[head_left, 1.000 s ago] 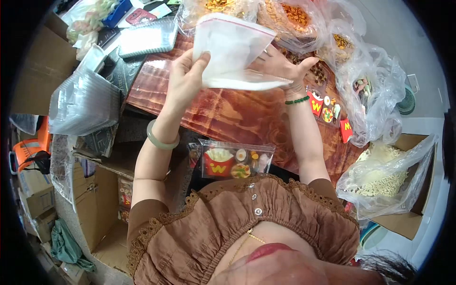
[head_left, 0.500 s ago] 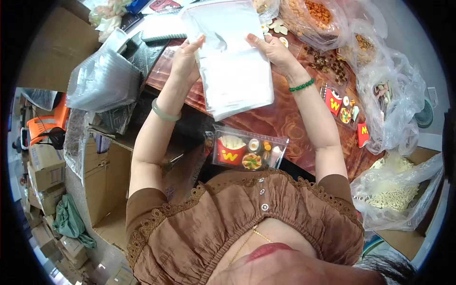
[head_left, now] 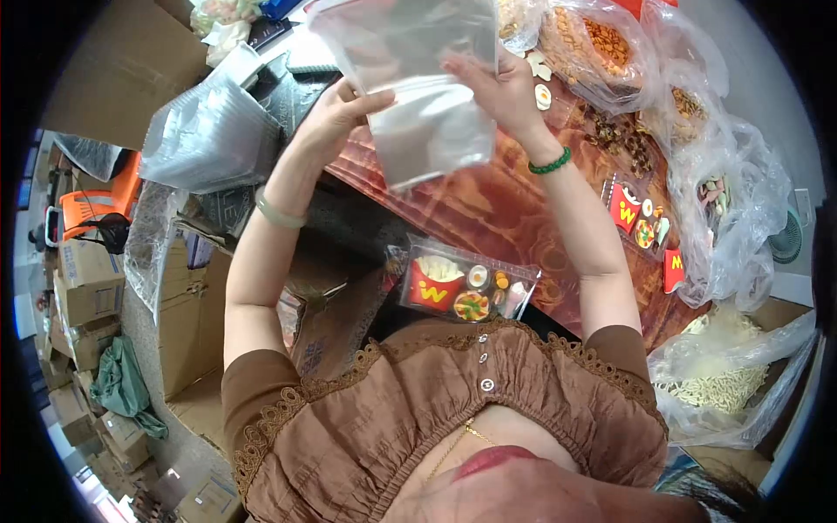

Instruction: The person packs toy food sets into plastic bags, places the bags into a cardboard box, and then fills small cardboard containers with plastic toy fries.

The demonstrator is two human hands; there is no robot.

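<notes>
Clear flat plastic bags [head_left: 432, 135], apparently a stack, are held up over the table between my two hands. My left hand [head_left: 342, 112] grips their left edge, thumb lying across the front. On the right edge, my right hand [head_left: 508, 91] has its thumb over the front of the plastic; its other fingers are partly hidden behind. Close to my chest lies a filled clear bag [head_left: 471, 283] with a red toy fries box, a small egg and other miniature food pieces showing through.
On the reddish table [head_left: 488, 213] at right are another filled pack [head_left: 636, 213], a small red box [head_left: 673, 271] and brown pieces [head_left: 619, 139]. Large bags of miniature pieces [head_left: 602, 52] line the far right. Stacked clear trays [head_left: 209, 131] stand left, above an open carton [head_left: 196, 331].
The bags have tilted and shifted slightly up and left, their lower end now shorter in view. My right hand has turned, with its thumb further across the front. The whole view has shifted slightly.
</notes>
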